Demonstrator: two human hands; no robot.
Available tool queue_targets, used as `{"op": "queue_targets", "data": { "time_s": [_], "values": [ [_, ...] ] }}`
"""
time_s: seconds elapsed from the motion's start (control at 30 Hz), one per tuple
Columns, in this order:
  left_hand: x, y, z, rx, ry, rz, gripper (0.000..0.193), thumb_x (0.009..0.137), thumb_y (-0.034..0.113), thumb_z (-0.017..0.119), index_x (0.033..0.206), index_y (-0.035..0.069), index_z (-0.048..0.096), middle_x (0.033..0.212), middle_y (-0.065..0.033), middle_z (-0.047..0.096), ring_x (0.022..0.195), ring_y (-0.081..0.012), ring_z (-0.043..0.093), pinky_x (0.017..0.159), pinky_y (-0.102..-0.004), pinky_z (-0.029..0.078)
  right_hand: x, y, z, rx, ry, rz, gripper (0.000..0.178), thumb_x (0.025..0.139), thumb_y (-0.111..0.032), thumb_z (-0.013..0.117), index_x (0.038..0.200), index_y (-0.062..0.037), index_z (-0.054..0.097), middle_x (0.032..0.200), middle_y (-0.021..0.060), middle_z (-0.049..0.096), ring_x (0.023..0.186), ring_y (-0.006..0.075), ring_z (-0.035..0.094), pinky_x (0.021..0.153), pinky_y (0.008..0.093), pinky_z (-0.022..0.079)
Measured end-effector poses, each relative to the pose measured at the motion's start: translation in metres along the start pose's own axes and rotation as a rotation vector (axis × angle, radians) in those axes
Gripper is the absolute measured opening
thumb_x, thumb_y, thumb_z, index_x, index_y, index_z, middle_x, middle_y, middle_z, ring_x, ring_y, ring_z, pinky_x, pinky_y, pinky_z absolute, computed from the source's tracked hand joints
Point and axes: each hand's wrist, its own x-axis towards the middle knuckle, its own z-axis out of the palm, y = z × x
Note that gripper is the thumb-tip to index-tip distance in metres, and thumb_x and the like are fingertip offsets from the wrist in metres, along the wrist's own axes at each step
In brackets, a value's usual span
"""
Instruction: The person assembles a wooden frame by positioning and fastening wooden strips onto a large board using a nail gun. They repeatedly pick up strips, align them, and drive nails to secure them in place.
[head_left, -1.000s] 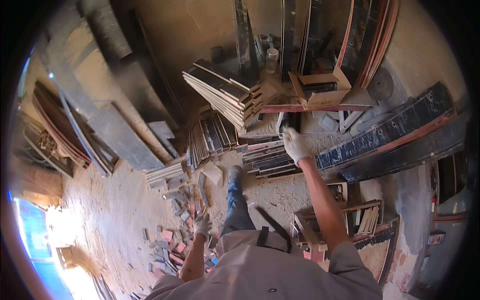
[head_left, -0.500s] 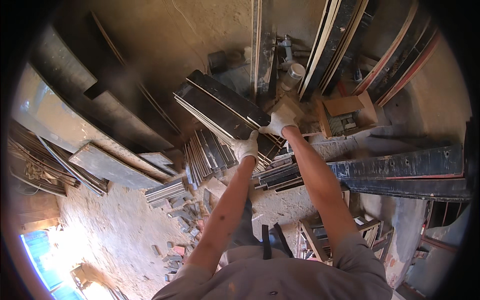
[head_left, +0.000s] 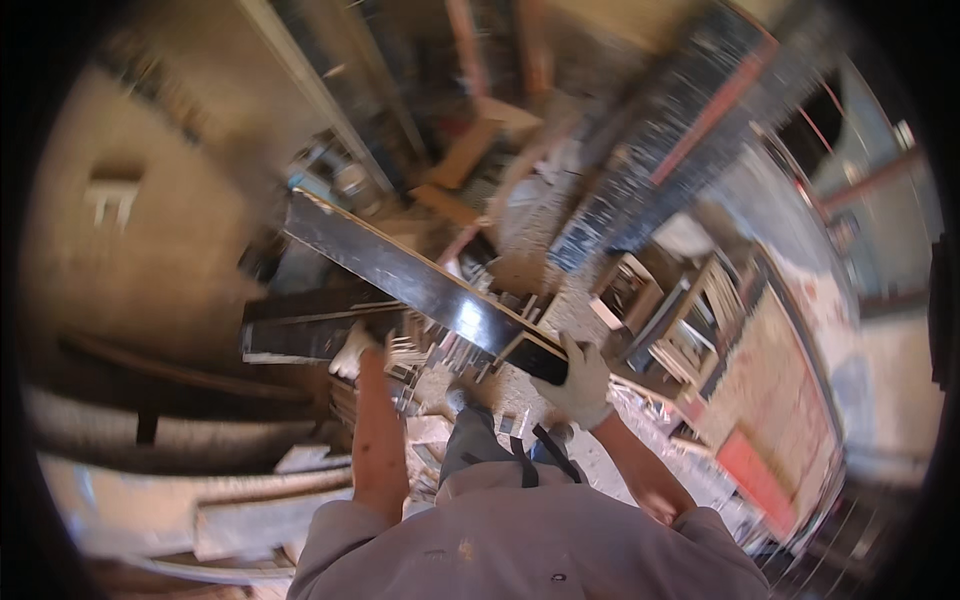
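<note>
My right hand point(head_left: 580, 385), in a pale work glove, is closed around the near end of a long dark plywood strip point(head_left: 400, 272). The strip slants away to the far left, raised over the floor, its upper face shiny. My left hand point(head_left: 352, 354), gloved too, is at the near end of a stack of dark boards point(head_left: 300, 335); motion blur hides how its fingers lie. Below the raised strip, between my hands, stand several narrow board pieces point(head_left: 458, 355) on edge, partly covered by it.
Long dark boards with a red edge point(head_left: 690, 130) lean at the far right. A brown cardboard box point(head_left: 465, 160) stands beyond the strip. Wooden frames point(head_left: 690, 320) stand on the right, near a red-stained panel point(head_left: 780, 390). Large pale boards point(head_left: 270, 525) lie at the lower left.
My view has swung to the right. One strip has come off the stack in my right hand and been drawn right, while the left hand stays by the stack. My hands are farther apart.
</note>
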Motion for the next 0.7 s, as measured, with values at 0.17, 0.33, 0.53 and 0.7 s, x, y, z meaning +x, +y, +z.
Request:
{"op": "queue_targets", "data": {
  "time_s": [0.17,0.33,0.53,0.7],
  "values": [
    [-0.068,-0.100,-0.091,-0.205,-0.298,0.427,0.058,0.071,0.022,0.091,0.113,-0.010,0.068,0.117,-0.0214,0.071,0.094,-0.0316,0.069,0.086,-0.0455,0.058,-0.185,0.116,-0.080,-0.048,0.256,0.426,0.086,0.067,-0.045,0.086,0.138,-0.0056,0.055,0.108,0.0231,0.061,0.093,0.0414,0.065,0.080,0.0514,0.054],
    [-0.208,-0.218,-0.160,-0.106,-0.287,1.197,0.090,0.066,0.032,0.096,0.134,-0.007,0.053,0.129,-0.0224,0.065,0.110,-0.0360,0.065,0.096,-0.0468,0.054,-0.359,0.196,-0.121,0.085,0.409,0.904,0.088,0.066,-0.046,0.088,0.136,-0.0038,0.055,0.112,0.0249,0.060,0.101,0.0436,0.062,0.089,0.0524,0.052],
    [-0.451,-0.328,-0.074,0.245,-1.017,1.515,0.104,0.069,0.028,0.093,0.149,-0.009,0.038,0.144,-0.0271,0.053,0.126,-0.0374,0.057,0.105,-0.0434,0.049,-0.504,0.232,-0.170,0.355,0.611,1.472,0.091,0.065,-0.058,0.083,0.135,-0.0057,0.058,0.116,0.0215,0.067,0.107,0.0354,0.068,0.093,0.0432,0.054],
    [-0.643,-0.485,-0.119,0.478,-1.646,1.445,0.107,0.068,0.025,0.090,0.152,-0.010,0.033,0.149,-0.0276,0.047,0.132,-0.0396,0.052,0.110,-0.0417,0.044,-0.612,0.257,-0.162,0.337,0.913,1.788,0.088,0.065,-0.055,0.084,0.133,-0.0032,0.061,0.115,0.0215,0.068,0.107,0.0362,0.068,0.095,0.0431,0.053]
  ]
}}
